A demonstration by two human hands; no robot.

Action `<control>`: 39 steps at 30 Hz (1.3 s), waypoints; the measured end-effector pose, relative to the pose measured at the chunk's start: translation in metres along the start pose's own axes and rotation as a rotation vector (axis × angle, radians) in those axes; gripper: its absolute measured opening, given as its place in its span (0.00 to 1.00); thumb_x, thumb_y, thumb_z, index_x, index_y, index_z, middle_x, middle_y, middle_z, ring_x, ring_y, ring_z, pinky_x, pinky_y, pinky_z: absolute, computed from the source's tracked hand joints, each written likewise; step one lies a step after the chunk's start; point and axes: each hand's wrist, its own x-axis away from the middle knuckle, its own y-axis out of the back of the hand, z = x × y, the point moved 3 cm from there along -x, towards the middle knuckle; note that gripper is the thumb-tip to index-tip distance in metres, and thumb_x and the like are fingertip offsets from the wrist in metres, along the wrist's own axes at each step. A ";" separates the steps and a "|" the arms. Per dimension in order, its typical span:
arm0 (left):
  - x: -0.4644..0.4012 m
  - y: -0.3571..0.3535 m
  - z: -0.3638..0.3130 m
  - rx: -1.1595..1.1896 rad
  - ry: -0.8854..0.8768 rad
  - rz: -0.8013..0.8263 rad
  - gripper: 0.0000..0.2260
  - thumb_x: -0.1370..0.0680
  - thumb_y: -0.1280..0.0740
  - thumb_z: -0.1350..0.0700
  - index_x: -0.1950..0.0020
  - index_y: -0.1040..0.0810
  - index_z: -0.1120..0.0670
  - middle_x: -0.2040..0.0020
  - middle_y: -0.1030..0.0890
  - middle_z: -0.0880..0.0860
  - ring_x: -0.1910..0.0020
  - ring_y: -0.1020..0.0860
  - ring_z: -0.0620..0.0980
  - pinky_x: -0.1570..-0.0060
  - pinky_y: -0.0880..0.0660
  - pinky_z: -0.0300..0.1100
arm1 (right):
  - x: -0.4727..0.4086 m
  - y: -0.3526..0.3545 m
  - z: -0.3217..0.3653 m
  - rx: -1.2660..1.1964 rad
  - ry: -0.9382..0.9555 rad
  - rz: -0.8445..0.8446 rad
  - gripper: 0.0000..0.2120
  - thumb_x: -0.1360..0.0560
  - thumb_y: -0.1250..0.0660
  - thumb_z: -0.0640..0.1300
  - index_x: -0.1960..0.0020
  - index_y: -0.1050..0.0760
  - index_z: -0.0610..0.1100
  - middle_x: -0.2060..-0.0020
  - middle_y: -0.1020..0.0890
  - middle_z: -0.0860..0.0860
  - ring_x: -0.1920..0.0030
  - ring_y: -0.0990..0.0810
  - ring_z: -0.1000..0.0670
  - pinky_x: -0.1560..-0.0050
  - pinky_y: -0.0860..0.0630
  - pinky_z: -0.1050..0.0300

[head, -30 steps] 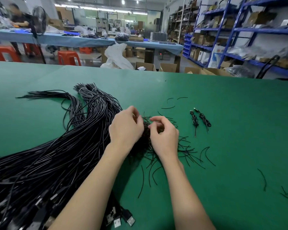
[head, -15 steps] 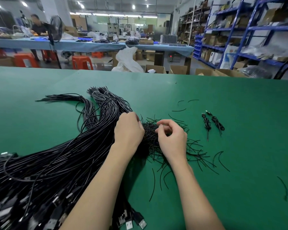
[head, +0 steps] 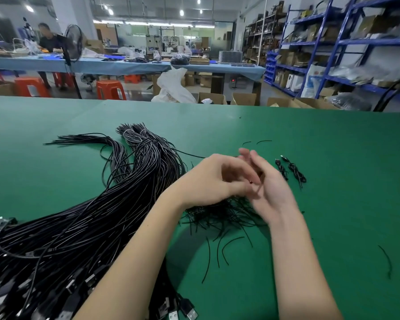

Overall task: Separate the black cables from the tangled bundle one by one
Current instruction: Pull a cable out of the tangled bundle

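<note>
Workshop beyond the green table

Behind the table's far edge stand cardboard boxes and a white plastic bag — orange stools to their left, blue shelving to their right; farther back, a blue-covered bench, a standing fan — and a seated person.

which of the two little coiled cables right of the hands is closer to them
The left coiled cable, the smaller one; it lies just beyond the right hand. The other coiled cable sits further right and stretches longer.
</note>
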 end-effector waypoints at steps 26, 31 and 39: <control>-0.006 0.012 0.012 -0.135 -0.032 -0.462 0.07 0.21 0.30 0.50 0.44 0.17 0.46 0.48 0.17 0.44 0.47 0.21 0.41 0.47 0.30 0.29 | 0.010 -0.030 -0.035 0.564 -0.003 0.241 0.12 0.21 0.34 0.34 0.58 0.14 0.43 0.56 0.13 0.41 0.54 0.13 0.47 0.54 0.17 0.57; -0.001 0.030 0.037 -0.137 0.424 -0.560 0.18 0.23 0.32 0.39 0.42 0.25 0.51 0.51 0.19 0.48 0.48 0.20 0.49 0.45 0.24 0.45 | 0.005 -0.019 -0.024 0.251 0.101 -0.070 0.07 0.18 0.33 0.42 0.48 0.17 0.42 0.55 0.12 0.47 0.57 0.13 0.50 0.59 0.18 0.61; -0.005 0.019 0.044 0.511 0.402 -0.468 0.12 0.20 0.31 0.49 0.45 0.16 0.56 0.59 0.17 0.50 0.67 0.23 0.44 0.65 0.26 0.36 | 0.008 -0.040 -0.027 0.067 -0.007 -0.098 0.08 0.20 0.31 0.46 0.44 0.15 0.46 0.57 0.14 0.55 0.68 0.25 0.56 0.75 0.33 0.67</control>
